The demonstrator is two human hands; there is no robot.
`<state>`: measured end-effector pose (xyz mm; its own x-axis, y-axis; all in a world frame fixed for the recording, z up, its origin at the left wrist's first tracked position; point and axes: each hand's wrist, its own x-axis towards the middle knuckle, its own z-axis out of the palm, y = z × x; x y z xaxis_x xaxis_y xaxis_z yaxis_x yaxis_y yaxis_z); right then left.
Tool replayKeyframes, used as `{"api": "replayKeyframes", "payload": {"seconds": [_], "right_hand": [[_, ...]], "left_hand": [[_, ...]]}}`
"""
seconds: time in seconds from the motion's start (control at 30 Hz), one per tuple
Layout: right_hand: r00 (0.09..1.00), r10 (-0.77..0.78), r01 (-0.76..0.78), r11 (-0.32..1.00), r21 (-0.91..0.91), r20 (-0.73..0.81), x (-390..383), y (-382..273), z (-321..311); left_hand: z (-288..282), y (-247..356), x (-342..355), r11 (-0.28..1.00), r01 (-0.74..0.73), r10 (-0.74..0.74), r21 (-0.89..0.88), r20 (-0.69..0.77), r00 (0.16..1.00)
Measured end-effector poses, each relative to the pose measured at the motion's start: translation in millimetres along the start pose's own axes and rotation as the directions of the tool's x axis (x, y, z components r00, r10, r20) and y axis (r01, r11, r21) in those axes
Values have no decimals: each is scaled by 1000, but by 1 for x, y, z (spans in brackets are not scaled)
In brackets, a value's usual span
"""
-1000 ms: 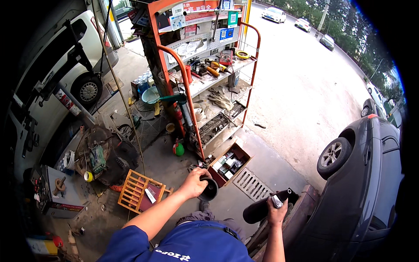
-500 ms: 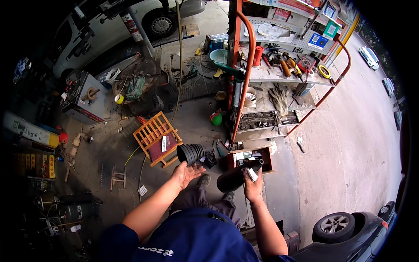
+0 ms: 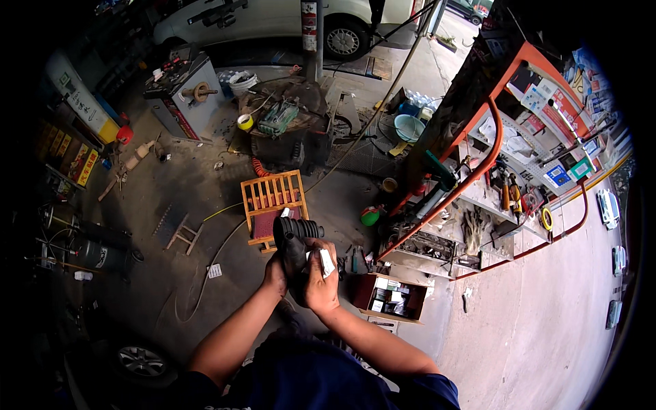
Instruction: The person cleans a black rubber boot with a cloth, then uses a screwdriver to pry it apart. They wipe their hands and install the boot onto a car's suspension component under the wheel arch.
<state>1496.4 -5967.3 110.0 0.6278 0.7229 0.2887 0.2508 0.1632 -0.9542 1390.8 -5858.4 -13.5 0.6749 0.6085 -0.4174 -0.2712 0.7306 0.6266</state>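
Toward six o'clock of the wooden chair (image 3: 262, 223), the right hand (image 3: 321, 287) grips a black cone (image 3: 294, 254) and white packet (image 3: 326, 263) from four o'clock, apparently steadying the cone near the ribbed boot (image 3: 309, 228) at one, while the left hand (image 3: 275, 275), at eight, has its hold hidden.

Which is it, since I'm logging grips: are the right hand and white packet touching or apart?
Touching. The head view shows the right hand with its thumb against the white packet, no gap between them.
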Motion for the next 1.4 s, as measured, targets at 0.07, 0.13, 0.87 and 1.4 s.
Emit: {"api": "replayKeyframes", "payload": {"seconds": [0.07, 0.13, 0.87, 1.4], "right_hand": [[992, 126, -127, 982, 143, 15, 15, 7, 36], [951, 291, -308, 905, 295, 102, 32, 10, 54], [178, 769, -492, 610, 621, -614, 384, 492, -227], [266, 740, -554, 642, 530, -618, 466, 506, -301]], "left_hand": [[-27, 24, 5, 987, -61, 56, -145, -41, 998], [-55, 44, 8, 990, -74, 68, -123, -50, 996], [-182, 132, -118, 951, -296, 115, -92, -782, 613], [-162, 142, -81, 917, -342, -15, -204, -876, 482]]}}
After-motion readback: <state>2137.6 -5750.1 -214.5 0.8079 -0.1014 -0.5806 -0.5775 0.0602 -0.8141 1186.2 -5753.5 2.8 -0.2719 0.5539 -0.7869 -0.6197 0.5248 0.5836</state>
